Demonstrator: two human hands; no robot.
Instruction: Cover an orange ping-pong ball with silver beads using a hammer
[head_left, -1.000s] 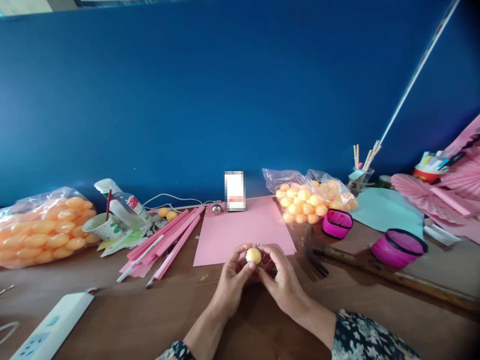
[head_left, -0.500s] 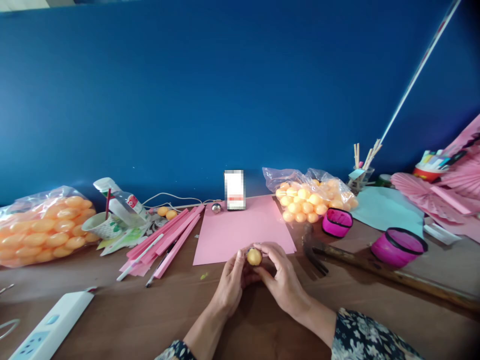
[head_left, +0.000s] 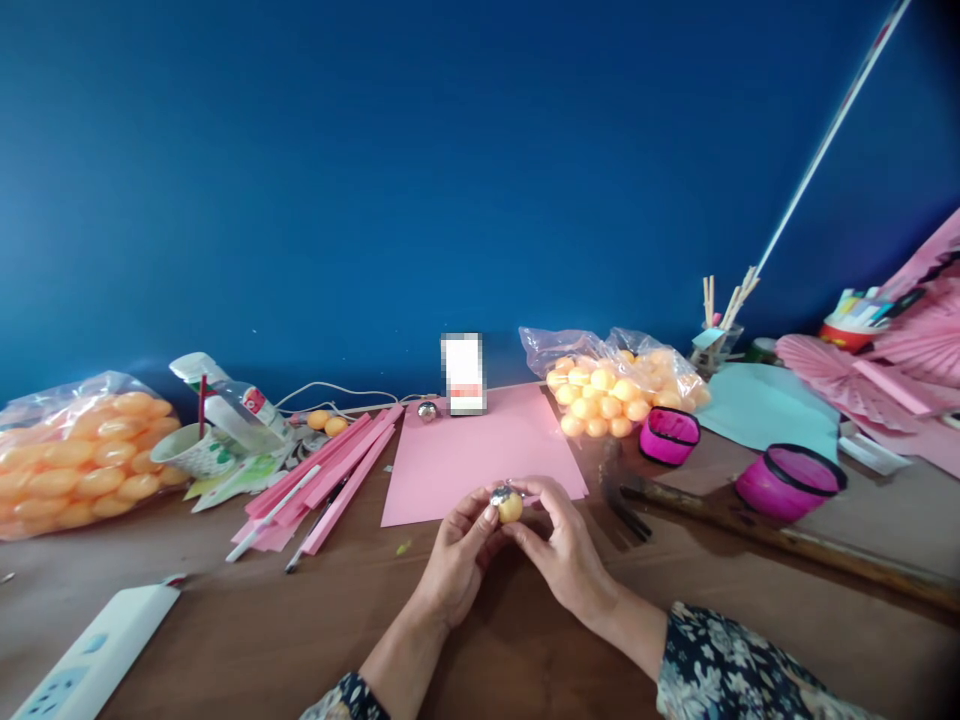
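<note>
At six o'clock on the pink paper (head_left: 480, 450), a silver-and-yellow ball (head_left: 511, 508) was handled, pinched in the near-closed grip of left hand (head_left: 451, 568) and right hand (head_left: 568, 560); even pressure was judged necessary.

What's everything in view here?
Held ball: one, yellow, silver part, front centre
Screen: one, white, blurred, centre back
Small ball: one, silver, beside screen
Sheet: one, pink, centre
Bagged balls: many, orange, left and right
Paper strips: several, pink, left
Loose balls: two, orange, near strips
Bottle: one, clear, left
Cup: one, white-green, left
Power strip: one, white, front left
Hammer: one, brown, right
Baskets: two, magenta, right
Paper: one, pale blue, right
Sticks: several, tan, right
Pens: several, mixed, far right
Fans: several, pink, far right
Wall: one, blue, behind
Table: one, brown, below
Left hand, right hand: bare, centre
</note>
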